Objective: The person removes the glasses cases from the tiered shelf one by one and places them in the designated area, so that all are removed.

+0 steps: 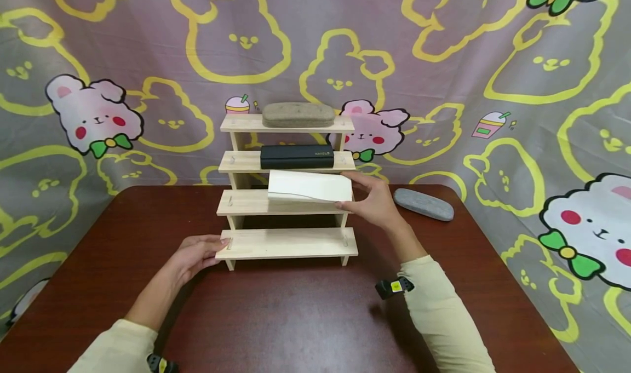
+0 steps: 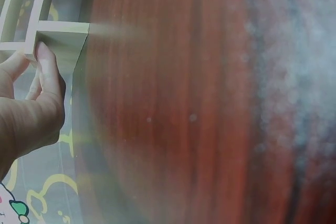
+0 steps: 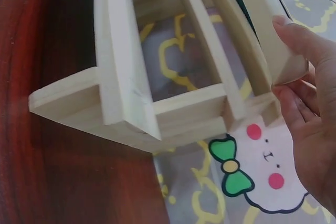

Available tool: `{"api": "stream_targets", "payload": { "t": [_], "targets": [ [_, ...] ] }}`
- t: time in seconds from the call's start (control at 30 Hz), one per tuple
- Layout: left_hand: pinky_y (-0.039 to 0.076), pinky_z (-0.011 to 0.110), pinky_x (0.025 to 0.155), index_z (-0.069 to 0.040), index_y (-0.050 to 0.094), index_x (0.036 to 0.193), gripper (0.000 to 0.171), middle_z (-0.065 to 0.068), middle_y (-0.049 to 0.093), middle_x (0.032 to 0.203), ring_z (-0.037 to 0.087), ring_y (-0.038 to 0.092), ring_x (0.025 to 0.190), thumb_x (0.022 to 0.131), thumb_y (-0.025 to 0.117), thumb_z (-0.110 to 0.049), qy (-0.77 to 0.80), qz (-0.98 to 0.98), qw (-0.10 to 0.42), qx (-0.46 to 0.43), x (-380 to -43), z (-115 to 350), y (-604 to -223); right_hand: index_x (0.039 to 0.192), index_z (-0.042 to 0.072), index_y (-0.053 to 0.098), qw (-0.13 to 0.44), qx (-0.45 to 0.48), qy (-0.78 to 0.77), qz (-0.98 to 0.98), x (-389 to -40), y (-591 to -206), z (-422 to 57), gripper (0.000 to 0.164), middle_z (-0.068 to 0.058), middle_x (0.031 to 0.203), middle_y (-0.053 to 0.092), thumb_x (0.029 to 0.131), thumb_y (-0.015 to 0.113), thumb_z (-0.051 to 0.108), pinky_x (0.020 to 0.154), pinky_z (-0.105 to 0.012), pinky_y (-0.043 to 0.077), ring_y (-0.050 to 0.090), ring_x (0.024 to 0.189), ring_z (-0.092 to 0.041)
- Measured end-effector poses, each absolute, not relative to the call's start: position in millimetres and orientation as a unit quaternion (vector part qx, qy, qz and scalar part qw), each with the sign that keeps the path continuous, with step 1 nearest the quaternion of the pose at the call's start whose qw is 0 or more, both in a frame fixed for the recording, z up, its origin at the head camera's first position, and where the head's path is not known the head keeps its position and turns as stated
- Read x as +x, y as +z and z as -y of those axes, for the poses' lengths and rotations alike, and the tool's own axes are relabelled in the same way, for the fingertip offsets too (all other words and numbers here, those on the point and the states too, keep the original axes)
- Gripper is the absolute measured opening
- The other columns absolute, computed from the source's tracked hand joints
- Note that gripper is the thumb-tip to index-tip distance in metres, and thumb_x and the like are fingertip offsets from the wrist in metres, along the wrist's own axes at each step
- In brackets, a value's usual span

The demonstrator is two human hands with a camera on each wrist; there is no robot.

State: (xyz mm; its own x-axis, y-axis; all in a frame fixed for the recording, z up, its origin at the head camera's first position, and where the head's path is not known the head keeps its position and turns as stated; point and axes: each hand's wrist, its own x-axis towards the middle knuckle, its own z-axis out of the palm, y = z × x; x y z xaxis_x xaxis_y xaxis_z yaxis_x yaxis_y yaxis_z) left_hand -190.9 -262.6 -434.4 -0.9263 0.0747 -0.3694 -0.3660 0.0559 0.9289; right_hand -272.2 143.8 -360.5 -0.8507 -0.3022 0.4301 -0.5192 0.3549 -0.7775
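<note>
A white, box-like glasses case point(image 1: 309, 187) is pinched at its right end by my right hand point(image 1: 371, 202), thumb in front. It overlaps the third tier of a stepped wooden display shelf point(image 1: 286, 244) in the head view. The right wrist view shows the same white case point(image 3: 262, 14), with the thumb and fingers point(image 3: 296, 40) on its end. My left hand point(image 1: 197, 253) pinches the left end of the lowest board. Up close in the left wrist view, that hand point(image 2: 34, 103) has its thumb and a fingertip at the board's corner point(image 2: 30, 45).
A brown hard case point(image 1: 298, 115) lies on the top tier and a black case point(image 1: 297, 157) on the tier below. To the shelf's right, a grey oval case point(image 1: 424, 204) rests on the dark red table point(image 1: 296, 318). A patterned curtain point(image 1: 162, 50) hangs behind.
</note>
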Motion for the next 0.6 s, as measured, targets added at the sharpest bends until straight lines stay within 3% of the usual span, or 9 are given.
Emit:
{"api": "stream_targets", "payload": {
  "t": [0.07, 0.17, 0.33, 0.4, 0.6],
  "targets": [
    [0.058, 0.015, 0.068, 0.016, 0.037, 0.145, 0.061, -0.012, 0.069, 0.082, -0.001, 0.066, 0.076, 0.1, 0.063, -0.016, 0.678, -0.709, 0.162, -0.102, -190.8, 262.5, -434.2, 0.133, 0.001, 0.065, 0.118, 0.252, 0.514, 0.811, -270.6, -358.1, -148.0, 0.068, -0.02, 0.135, 0.066, 0.071, 0.091, 0.0, 0.107, -0.053, 0.052, 0.065, 0.122, -0.037],
    [0.058, 0.015, 0.068, 0.016, 0.037, 0.144, 0.062, -0.012, 0.069, 0.083, -0.001, 0.066, 0.077, 0.099, 0.064, -0.016, 0.677, -0.71, 0.162, -0.101, -190.9, 262.8, -434.4, 0.132, 0.002, 0.066, 0.14, 0.256, 0.513, 0.807, -269.7, -355.7, -154.8, 0.067, -0.019, 0.134, 0.067, 0.07, 0.091, -0.001, 0.104, -0.038, 0.055, 0.067, 0.118, -0.033],
    [0.058, 0.015, 0.068, 0.016, 0.036, 0.145, 0.063, -0.013, 0.069, 0.083, -0.001, 0.067, 0.077, 0.099, 0.064, -0.016, 0.678, -0.71, 0.162, -0.1, -191.3, 263.0, -435.0, 0.13, -0.001, 0.066, 0.169, 0.273, 0.519, 0.792, -268.6, -351.9, -166.6, 0.066, -0.02, 0.132, 0.067, 0.069, 0.09, -0.005, 0.096, -0.014, 0.053, 0.066, 0.112, -0.008],
    [0.058, 0.015, 0.068, 0.017, 0.034, 0.146, 0.064, -0.013, 0.069, 0.083, -0.001, 0.067, 0.076, 0.099, 0.063, -0.016, 0.679, -0.709, 0.163, -0.099, -191.6, 263.0, -435.3, 0.13, -0.001, 0.066, 0.176, 0.274, 0.522, 0.789, -267.9, -350.9, -171.6, 0.066, -0.02, 0.131, 0.067, 0.068, 0.09, -0.006, 0.094, -0.011, 0.052, 0.064, 0.109, 0.001],
    [0.057, 0.015, 0.068, 0.017, 0.032, 0.148, 0.066, -0.013, 0.069, 0.083, -0.001, 0.066, 0.076, 0.1, 0.063, -0.016, 0.675, -0.712, 0.165, -0.101, -192.8, 263.7, -436.3, 0.13, 0.001, 0.067, 0.204, 0.264, 0.504, 0.797, -265.9, -347.8, -188.0, 0.067, -0.019, 0.13, 0.069, 0.068, 0.091, -0.004, 0.092, -0.01, 0.053, 0.062, 0.108, 0.003]
  ]
}}
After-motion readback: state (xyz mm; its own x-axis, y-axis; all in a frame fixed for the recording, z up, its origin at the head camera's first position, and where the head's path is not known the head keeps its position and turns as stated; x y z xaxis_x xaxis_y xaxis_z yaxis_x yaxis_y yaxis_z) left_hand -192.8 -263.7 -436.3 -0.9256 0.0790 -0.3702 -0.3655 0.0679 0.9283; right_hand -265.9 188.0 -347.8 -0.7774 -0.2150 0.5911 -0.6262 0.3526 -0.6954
